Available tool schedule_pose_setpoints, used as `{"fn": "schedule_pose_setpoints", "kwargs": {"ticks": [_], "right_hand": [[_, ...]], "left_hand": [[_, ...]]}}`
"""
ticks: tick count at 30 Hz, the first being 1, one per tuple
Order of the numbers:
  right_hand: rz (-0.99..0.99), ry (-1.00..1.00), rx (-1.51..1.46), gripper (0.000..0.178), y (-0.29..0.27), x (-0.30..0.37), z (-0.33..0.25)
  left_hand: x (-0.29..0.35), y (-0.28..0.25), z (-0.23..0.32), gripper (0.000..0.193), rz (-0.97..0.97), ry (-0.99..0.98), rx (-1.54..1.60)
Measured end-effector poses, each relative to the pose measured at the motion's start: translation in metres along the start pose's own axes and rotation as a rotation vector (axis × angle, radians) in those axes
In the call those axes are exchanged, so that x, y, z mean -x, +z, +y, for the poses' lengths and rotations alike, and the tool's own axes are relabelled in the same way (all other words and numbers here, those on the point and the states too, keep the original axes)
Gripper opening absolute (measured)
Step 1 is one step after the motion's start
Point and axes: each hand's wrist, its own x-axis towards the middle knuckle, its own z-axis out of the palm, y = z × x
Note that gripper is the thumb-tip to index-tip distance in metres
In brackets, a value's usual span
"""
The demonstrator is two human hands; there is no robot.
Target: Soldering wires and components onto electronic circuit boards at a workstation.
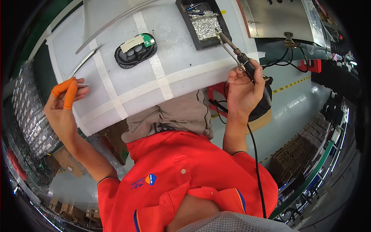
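My left hand (62, 101), with orange finger cots on two fingers, is closed on a pair of metal tweezers (84, 62) at the left side of the white worktable. The tweezers' tips point away, toward the far side. My right hand (246, 91) grips a soldering iron (248, 65) with a thin metal guide tube along its barrel. The iron's tip is over the near right part of a black tray (189, 29) of silvery solder scraps; whether it touches them I cannot tell. Between my hands lies a black oval housing (121, 62) with a green circuit board (148, 40) and a pale label.
White tape strips (156, 66) cross the worktable (185, 63). A clear curved tube (102, 34) lies at the far left. A metal box (276, 19) stands at the far right, with black cables (284, 60) beside it. The iron's cord (254, 145) runs down past my right arm.
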Motion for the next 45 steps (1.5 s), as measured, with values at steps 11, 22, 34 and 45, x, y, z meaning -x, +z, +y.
{"fn": "schedule_pose_setpoints", "kwargs": {"ticks": [11,22,34,45], "right_hand": [[0.007,-0.001,0.045,0.058,0.010,0.001,0.009],[-0.010,-0.079,0.045,0.058,0.006,-0.004,0.019],[-0.182,-0.091,-0.046,0.025,0.045,0.009,0.022],[-0.223,-0.518,0.389,0.020,0.088,-0.003,0.059]], "left_hand": [[0.000,0.025,0.002,0.016,-0.078,-0.062,0.055],[-0.003,0.025,-0.006,0.015,-0.089,-0.087,0.095],[-0.013,0.066,0.013,0.013,-0.179,0.115,-0.252],[-0.043,0.115,0.010,0.014,0.025,1.080,0.193]]}}
